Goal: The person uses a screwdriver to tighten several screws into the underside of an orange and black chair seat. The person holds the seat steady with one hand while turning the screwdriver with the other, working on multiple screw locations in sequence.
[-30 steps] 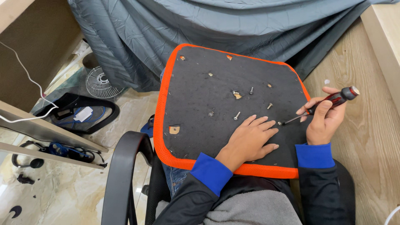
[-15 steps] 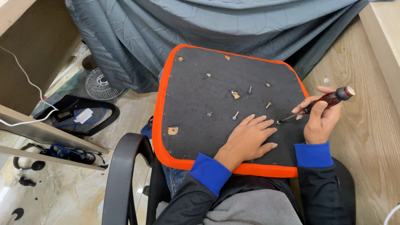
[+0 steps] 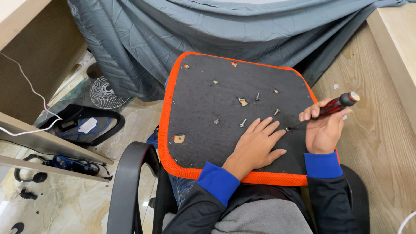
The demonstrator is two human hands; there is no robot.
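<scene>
My left hand [image 3: 256, 145] lies flat, palm down, fingers spread, on the black underside of the seat pad [image 3: 203, 108]. It grips nothing; it only presses on the fabric. The pad has an orange mesh edge and rests across my lap, tilted a little away from me.

My right hand [image 3: 323, 128] is closed around a screwdriver [image 3: 331, 107] with a red and black handle. The handle points up and to the right; the shaft slants down and left. Its tip meets a screw [image 3: 287, 128] on the pad, just beside my left fingertips.

Loose screws on the pad: one [image 3: 243, 122] just above my left fingers, one [image 3: 276, 112] to its right, one [image 3: 257, 96] farther up. A small nut or washer [image 3: 216, 121] sits to the left; I cannot tell which.

Around me: grey cloth [image 3: 195, 30] draped behind the pad, black chair armrest [image 3: 130, 182] at my left, small white fan [image 3: 104, 92] on the floor, wooden surface [image 3: 381, 130] at my right.
</scene>
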